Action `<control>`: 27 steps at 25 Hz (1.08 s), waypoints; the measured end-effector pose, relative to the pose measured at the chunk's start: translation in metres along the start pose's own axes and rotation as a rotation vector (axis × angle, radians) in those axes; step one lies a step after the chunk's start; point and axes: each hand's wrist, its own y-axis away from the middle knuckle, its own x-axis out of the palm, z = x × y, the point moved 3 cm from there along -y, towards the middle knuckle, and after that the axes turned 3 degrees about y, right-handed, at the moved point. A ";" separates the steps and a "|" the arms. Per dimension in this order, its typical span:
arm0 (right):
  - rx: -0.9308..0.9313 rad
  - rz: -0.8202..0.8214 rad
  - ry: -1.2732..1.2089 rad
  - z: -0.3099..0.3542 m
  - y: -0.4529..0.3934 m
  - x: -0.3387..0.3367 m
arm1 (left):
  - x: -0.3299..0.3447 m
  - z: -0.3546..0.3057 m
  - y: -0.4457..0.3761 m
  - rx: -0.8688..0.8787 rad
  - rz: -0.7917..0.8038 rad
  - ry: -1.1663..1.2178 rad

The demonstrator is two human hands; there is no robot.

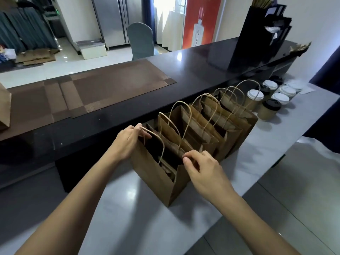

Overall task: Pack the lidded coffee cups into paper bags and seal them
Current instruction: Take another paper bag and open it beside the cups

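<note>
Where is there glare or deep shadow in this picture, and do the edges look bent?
Head view: glare patches on the white counter and the dark counter; the window is blown out. The inside of the nearest bag, held by the left hand and right hand, is dark. Wide-angle bending at the edges; far cups soft.

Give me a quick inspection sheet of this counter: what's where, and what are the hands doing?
Surface: pale grey counter below a raised dark ledge.
Job's things: a row of brown paper bags standing open, twisted handles up; the nearest bag is being handled. Lidded coffee cups stand unpacked past the row's far end, white and black lids.
Clutter: woven placemats and a black holder on the ledge.
Hands: left hand and right hand pinch the nearest bag's opposite top edges.
Cables: nothing seen.
Surroundings: covered chair, flattened cardboard on the floor.
</note>
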 end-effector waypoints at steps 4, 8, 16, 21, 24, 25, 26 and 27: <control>0.064 -0.024 0.079 0.006 0.005 0.004 | -0.009 0.011 0.017 0.018 0.040 -0.053; 0.137 0.014 0.121 0.005 0.012 0.015 | -0.017 0.027 0.033 0.020 0.104 -0.138; 0.183 -0.006 0.066 0.001 0.027 0.015 | -0.024 0.040 0.067 0.005 0.132 -0.162; 0.217 0.017 -0.027 -0.002 0.042 0.019 | -0.027 0.043 0.078 0.027 0.203 -0.195; 0.208 0.016 -0.023 -0.009 0.053 0.016 | -0.026 0.039 0.091 0.053 0.194 -0.210; 0.211 0.017 -0.024 -0.012 0.057 0.013 | -0.024 0.037 0.096 0.064 0.194 -0.210; 0.217 0.020 -0.026 -0.016 0.062 0.009 | -0.023 0.034 0.102 0.078 0.195 -0.210; 0.228 0.021 -0.029 -0.020 0.067 0.005 | -0.019 0.030 0.107 0.094 0.200 -0.207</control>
